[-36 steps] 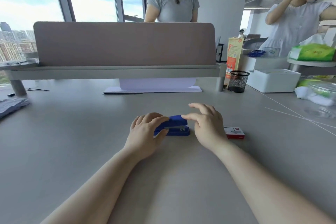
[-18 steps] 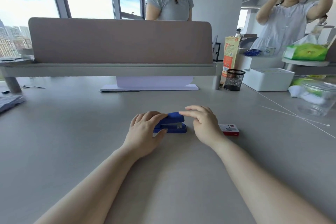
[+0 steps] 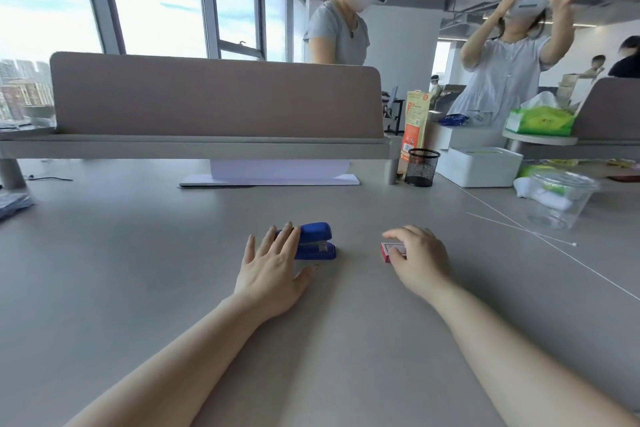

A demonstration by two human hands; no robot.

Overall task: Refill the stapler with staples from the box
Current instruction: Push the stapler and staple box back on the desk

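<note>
- Blue plastic stapler (image 3: 313, 242) lies closed on the grey desk (image 3: 138, 253), centre.
- Left hand (image 3: 272, 265): fingers spread flat, fingertips resting on the stapler's left end, no grip.
- Right hand (image 3: 417, 258): curled over the small red staple box (image 3: 390, 250), right of the stapler, fingers clasping it.

Blue stapler (image 3: 313, 241) lies flat on the grey desk, closed, long axis running left-right, its left end hidden behind spread fingers. Small red staple box (image 3: 391, 250) lies flat on the desk well to the stapler's right, mostly covered; lid state cannot be told.
</note>
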